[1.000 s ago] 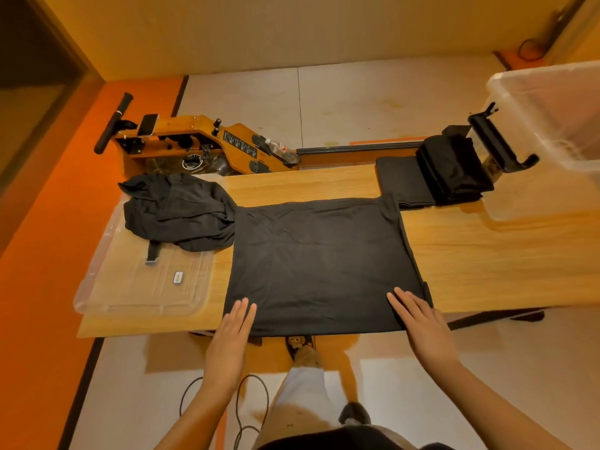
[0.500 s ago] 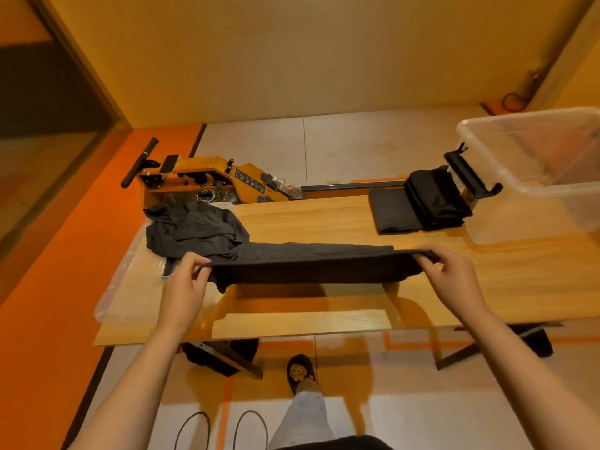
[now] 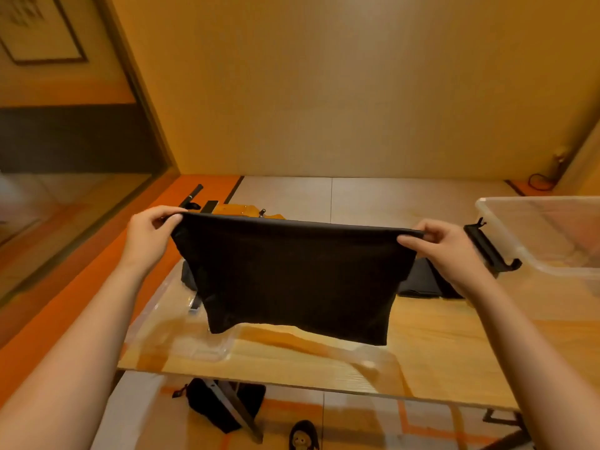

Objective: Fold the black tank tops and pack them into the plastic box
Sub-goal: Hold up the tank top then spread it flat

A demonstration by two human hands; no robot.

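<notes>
A black tank top (image 3: 292,277) is held up in the air above the wooden surface (image 3: 438,345), stretched broadside between the two grips. Its upper edge is drawn nearly level, slightly higher on the left. One upper corner is pinched by the left grip (image 3: 147,237), with the thumb laid on the near face of the cloth and the fingers curled behind it. The opposite corner is pinched in the same way by the right grip (image 3: 444,251), thumb in front and fingers folded over the edge. Both grips are closed tightly on the cloth, and nothing else is held.

All of the garment hangs below the line of the grips, as one flat sheet. Its lower edge slopes down toward the right and appears to hang just clear of the surface, where a shadow is cast.

Behind the hanging cloth, on the right, folded black tank tops (image 3: 418,284) are partly seen lying on the surface. A dark heap of garments (image 3: 188,277) is glimpsed behind the left edge.

The clear plastic box (image 3: 552,235) stands on the surface at the far right, beyond the right grip, with a black latch (image 3: 487,248) on its near end. A clear lid (image 3: 175,339) lies flat at the left end of the surface, below the left grip.
</notes>
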